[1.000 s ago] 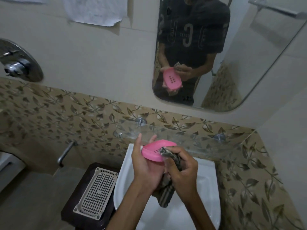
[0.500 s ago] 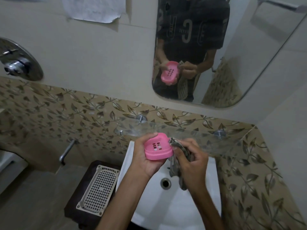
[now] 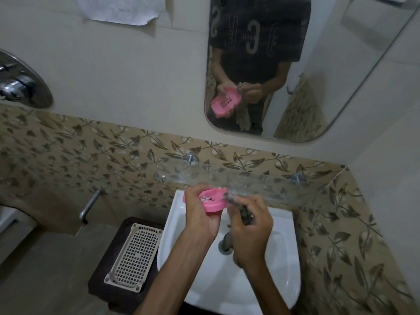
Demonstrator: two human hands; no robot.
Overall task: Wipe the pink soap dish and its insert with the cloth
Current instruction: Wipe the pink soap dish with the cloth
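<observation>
- The left hand (image 3: 200,214) is holding the pink soap dish (image 3: 212,201) above the white basin (image 3: 281,235), its fingers curling round the dish from below and behind.
- The dish is tilting, its slotted face turned up and towards the wall, just under the front edge of the glass shelf (image 3: 272,185).
- The right hand (image 3: 250,230) is gripping the dark striped cloth (image 3: 244,214), fingers closed round it, and pressing a bunched end against the dish's right rim.
- A beige perforated insert (image 3: 134,255) is lying flat on a dark stand (image 3: 109,253) left of the basin, well apart from both hands.
- The mirror (image 3: 341,76) on the wall above is showing the person with dish and cloth.
</observation>
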